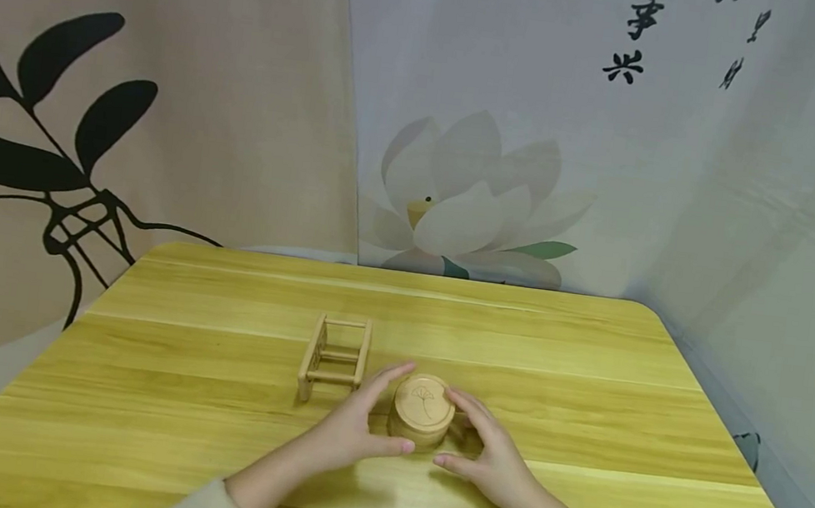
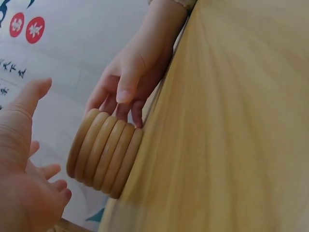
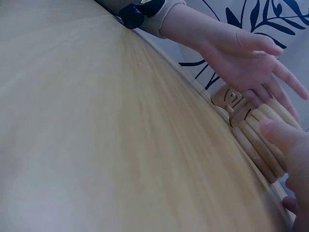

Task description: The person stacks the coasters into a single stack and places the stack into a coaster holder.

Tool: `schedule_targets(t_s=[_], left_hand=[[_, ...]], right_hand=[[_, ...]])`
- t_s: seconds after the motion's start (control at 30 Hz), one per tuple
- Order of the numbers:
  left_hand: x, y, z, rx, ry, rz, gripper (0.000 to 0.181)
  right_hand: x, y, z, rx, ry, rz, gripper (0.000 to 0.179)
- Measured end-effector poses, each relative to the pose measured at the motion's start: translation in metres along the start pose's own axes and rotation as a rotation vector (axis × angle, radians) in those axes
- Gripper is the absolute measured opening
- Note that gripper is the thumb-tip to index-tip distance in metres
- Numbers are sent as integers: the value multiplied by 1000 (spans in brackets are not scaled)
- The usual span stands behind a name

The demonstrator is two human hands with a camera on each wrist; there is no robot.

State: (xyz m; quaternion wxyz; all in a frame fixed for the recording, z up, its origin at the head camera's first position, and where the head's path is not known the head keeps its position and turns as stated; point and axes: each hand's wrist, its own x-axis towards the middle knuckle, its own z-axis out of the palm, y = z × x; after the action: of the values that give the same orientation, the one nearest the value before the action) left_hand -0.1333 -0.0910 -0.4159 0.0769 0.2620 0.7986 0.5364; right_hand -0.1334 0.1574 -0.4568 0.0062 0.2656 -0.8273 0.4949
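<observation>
A stack of several round wooden coasters (image 1: 423,402) stands on the table, its top one engraved with a leaf-like sprig. My left hand (image 1: 358,424) is at the stack's left, thumb and fingers spread; a gap separates it from the coasters in the left wrist view. On the other side is my right hand (image 1: 493,457), its fingertips by the upper rim, perhaps touching it, and its thumb off the front. The rounded edges of the piled coasters (image 2: 106,152) show from the side. Beyond my left fingers stands a small wooden rack (image 1: 333,378) with crossbars.
The wooden table (image 1: 206,432) has light and dark grain bands. Behind it hangs a curtain (image 1: 259,103) with printed leaves, a lotus and black characters. The rack stands close to the left fingertips, slightly behind the stack.
</observation>
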Motion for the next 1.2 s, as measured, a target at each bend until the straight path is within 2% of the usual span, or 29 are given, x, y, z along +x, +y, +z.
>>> schedule_targets(t_s=[0.27, 0.5, 0.67, 0.97, 1.2], left_hand=[[4, -8, 10, -37, 15, -26, 92], [7, -16, 17, -80, 23, -64, 99], [12, -20, 21, -110, 23, -62, 102], [21, -27, 27, -259, 9, -78, 101], [24, -27, 30, -304, 28, -127, 103]], right_hand=[[0, 3, -1, -4, -41, -10, 87], [1, 2, -1, -8, -40, -15, 89], [4, 3, -1, -8, -47, -8, 91], [12, 7, 2, -44, -26, -42, 90], [13, 8, 2, -68, -32, -41, 91]])
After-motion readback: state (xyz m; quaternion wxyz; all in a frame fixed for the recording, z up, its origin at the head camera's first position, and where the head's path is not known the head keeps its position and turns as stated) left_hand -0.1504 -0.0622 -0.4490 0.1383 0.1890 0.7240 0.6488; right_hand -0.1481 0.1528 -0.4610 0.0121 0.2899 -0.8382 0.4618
